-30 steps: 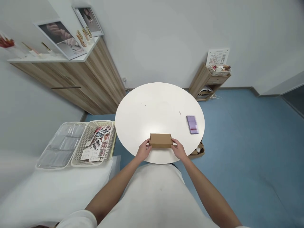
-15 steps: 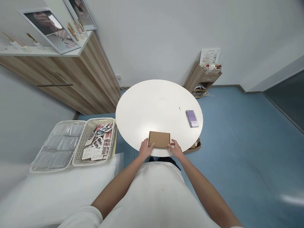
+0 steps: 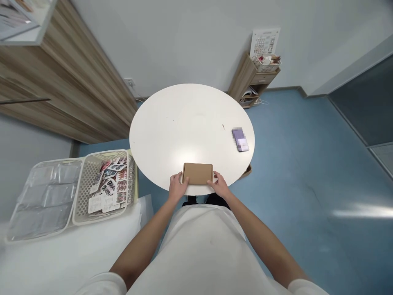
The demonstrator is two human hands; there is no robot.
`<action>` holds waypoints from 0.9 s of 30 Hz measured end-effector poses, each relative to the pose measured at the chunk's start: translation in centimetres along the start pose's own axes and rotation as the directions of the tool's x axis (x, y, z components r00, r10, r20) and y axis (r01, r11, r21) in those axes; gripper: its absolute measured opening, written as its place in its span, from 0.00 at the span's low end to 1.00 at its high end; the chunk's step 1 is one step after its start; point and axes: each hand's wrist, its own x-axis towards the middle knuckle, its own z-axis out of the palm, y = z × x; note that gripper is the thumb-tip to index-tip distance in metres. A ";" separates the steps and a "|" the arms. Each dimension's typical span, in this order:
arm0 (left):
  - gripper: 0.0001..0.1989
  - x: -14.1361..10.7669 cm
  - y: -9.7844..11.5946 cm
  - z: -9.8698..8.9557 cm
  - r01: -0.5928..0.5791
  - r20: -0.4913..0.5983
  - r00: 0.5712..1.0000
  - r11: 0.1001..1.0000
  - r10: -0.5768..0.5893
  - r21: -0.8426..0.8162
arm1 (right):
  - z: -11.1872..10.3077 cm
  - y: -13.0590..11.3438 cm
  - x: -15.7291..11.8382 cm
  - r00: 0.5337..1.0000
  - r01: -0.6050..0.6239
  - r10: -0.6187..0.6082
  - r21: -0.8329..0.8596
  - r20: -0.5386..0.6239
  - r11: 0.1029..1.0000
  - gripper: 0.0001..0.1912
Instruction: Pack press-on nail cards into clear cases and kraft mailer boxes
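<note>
A small flat brown cardboard box (image 3: 198, 173), its lid closed, lies near the front edge of the white oval table (image 3: 184, 110). My left hand (image 3: 178, 187) grips its left end, the thumb on the front corner and the fingers along the side. At the opposite end, my right hand (image 3: 220, 185) holds the box in the same way, thumb at the front corner. The fingertips at the sides are partly hidden.
A purple blurred item (image 3: 240, 139) lies on the table's right side, with a small dark bit (image 3: 223, 126) nearby. To my left stand a white basket of printed cards and packets (image 3: 107, 186) and a basket of clear plastic packs (image 3: 46, 196). A wooden cabinet (image 3: 89, 69) is behind.
My view has shifted, so the table appears further left and higher, and the baskets further left. Both hands stay on the ends of the box, which remains closed.
</note>
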 end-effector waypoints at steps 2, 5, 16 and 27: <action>0.26 0.4 0.1 -0.2 -0.010 -0.003 1.000 1.000 0.010 -0.022 | -0.2 -0.4 0.4 0.999 0.009 -0.010 0.029 0.039 1.000 0.36; 0.25 0.5 0.7 0.0 -0.018 -0.005 1.000 0.997 0.018 -0.071 | -0.5 -0.7 0.8 0.990 0.017 -0.031 0.102 0.134 0.995 0.36; 0.24 -1.8 10.8 9.7 -0.168 0.115 0.975 0.971 0.189 -0.172 | -12.5 5.4 -0.1 0.982 0.091 -0.063 0.154 -0.175 0.984 0.31; 0.25 -2.1 22.2 27.6 -0.094 0.589 0.772 0.960 0.238 -0.264 | -27.0 16.9 2.1 0.883 -0.137 0.208 0.191 -0.421 0.972 0.34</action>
